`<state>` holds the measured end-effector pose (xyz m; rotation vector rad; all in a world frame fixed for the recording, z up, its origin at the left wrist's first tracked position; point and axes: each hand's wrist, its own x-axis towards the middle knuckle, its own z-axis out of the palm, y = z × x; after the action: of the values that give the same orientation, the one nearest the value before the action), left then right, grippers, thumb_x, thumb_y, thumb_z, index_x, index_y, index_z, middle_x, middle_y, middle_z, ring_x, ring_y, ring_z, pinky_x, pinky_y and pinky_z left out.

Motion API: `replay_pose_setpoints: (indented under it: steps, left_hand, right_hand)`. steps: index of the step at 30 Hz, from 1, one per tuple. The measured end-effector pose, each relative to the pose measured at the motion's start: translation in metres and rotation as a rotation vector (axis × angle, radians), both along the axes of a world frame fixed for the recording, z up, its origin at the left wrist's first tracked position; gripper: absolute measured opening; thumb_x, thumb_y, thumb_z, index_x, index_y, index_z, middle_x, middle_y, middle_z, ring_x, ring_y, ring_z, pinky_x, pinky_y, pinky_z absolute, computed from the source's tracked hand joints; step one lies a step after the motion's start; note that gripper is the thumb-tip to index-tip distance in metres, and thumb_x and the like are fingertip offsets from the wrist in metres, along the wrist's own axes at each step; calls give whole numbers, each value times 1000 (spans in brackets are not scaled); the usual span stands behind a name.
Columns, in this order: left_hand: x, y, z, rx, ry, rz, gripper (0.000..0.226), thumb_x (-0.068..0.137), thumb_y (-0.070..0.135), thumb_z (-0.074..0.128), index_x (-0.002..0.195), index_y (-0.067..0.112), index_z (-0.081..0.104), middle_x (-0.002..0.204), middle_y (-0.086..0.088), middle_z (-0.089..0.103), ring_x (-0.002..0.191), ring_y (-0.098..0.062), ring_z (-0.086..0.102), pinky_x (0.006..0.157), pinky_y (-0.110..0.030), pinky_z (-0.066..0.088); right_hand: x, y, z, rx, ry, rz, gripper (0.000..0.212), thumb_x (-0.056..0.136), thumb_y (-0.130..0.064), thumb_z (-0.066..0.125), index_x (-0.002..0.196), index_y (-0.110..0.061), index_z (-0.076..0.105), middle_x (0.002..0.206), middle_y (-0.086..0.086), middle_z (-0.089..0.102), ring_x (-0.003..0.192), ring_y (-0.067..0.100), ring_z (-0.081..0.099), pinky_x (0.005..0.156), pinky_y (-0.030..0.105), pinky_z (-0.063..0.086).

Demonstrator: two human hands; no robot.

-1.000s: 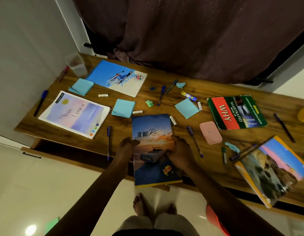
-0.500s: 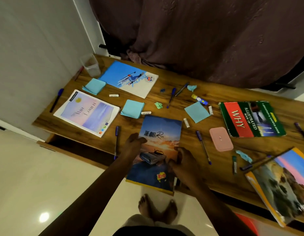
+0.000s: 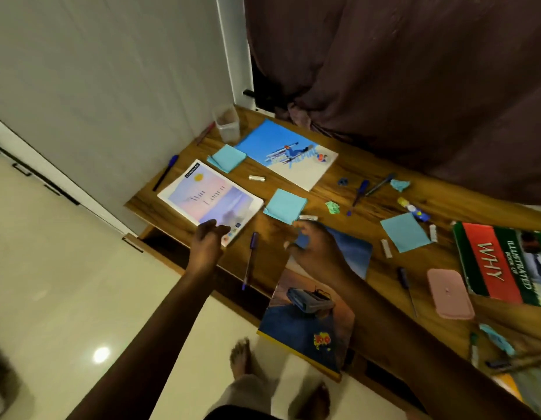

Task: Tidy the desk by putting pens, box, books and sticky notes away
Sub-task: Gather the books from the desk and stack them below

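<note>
Left hand (image 3: 207,241), grip wide, hovers over pastel notebook (image 3: 210,199); right hand (image 3: 316,247), grip wide, above sunset-cover book (image 3: 316,301); far right, green-red book (image 3: 505,265) reads "WHY".

Bare wood between pastel book (image 3: 210,197) and pen (image 3: 250,260).

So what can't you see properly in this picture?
- Car-cover book, head view: the right hand and forearm hide its title.
- Pastel book: its title is too blurry to read.
- WHY book: cut off by the right edge.
- Clear plastic container: contents too dim to tell.
</note>
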<state>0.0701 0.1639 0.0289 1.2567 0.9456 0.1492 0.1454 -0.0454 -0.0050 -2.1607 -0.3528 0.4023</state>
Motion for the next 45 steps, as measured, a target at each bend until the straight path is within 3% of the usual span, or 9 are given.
replay_pose_setpoints:
  steps: [4, 12, 19, 23, 30, 35, 38, 42, 45]
  left_hand:
    - [9, 44, -4, -42, 17, 90, 61, 85, 31, 72, 141, 18, 50, 139, -9, 57, 125, -33, 55, 107, -49, 47]
    - [35, 117, -15, -386, 80, 146, 39, 96, 22, 64, 130, 16, 47, 114, -11, 61, 93, -30, 65, 53, -36, 56]
    - [47, 143, -22, -501, 97, -12, 34, 96, 17, 61, 129, 16, 51, 109, -12, 64, 91, -33, 67, 54, -39, 57]
    - [51, 140, -29, -359, 80, -24, 23, 96, 12, 62, 117, 21, 57, 116, -11, 67, 94, -30, 69, 53, -36, 58]
    - [35, 125, -23, -215, -74, -11, 51, 95, -1, 55, 140, 25, 50, 117, -2, 69, 93, -26, 73, 65, -44, 62]
    - [10, 89, -3, -123, -146, -255, 51, 91, -8, 52, 122, 31, 62, 102, 8, 77, 84, -23, 77, 66, -46, 62]
    - [-1, 62, -1, -89, -124, -397, 52, 89, -8, 56, 123, 31, 64, 105, 5, 78, 86, -25, 76, 66, -43, 63]
    - [-16, 23, -13, -5, -63, -604, 47, 91, -1, 61, 125, 31, 62, 108, 3, 76, 94, -26, 75, 70, -46, 63]
    - [-22, -9, -24, 67, -65, -725, 49, 89, -8, 60, 124, 26, 62, 105, 5, 74, 92, -21, 74, 66, -33, 61]
  right_hand:
    - [35, 65, -1, -59, -4, 113, 48, 89, -23, 75, 133, -13, 60, 130, 9, 66, 121, 25, 63, 101, 33, 51]
    - [95, 171, -20, -389, -69, 133, 62, 95, -34, 67, 149, -13, 44, 152, 11, 50, 141, 31, 46, 111, 40, 42]
    - [110, 191, -43, -532, -83, 57, 62, 93, -30, 68, 148, -16, 45, 150, 11, 51, 138, 34, 48, 110, 44, 46]
    - [112, 190, -48, -460, -46, 75, 54, 89, -29, 70, 140, -19, 55, 142, 8, 59, 131, 32, 55, 103, 43, 51]
    - [103, 171, -30, -220, -19, -12, 40, 91, -27, 69, 130, -18, 64, 127, 4, 68, 114, 23, 65, 85, 28, 49]
    - [72, 118, -2, 103, 93, -123, 40, 95, -22, 70, 133, -13, 61, 128, 3, 69, 114, 20, 67, 96, 39, 56]
    - [36, 70, 6, 238, 117, -246, 37, 93, -7, 70, 129, -3, 59, 122, 5, 68, 108, 18, 67, 89, 29, 59]
    - [-18, 6, 4, 200, 151, -407, 35, 92, -9, 73, 125, -11, 60, 125, 7, 69, 111, 19, 67, 92, 33, 58]
    - [-51, -33, -10, 185, 182, -499, 31, 91, -11, 75, 117, -15, 59, 125, 6, 69, 109, 19, 68, 87, 29, 58]
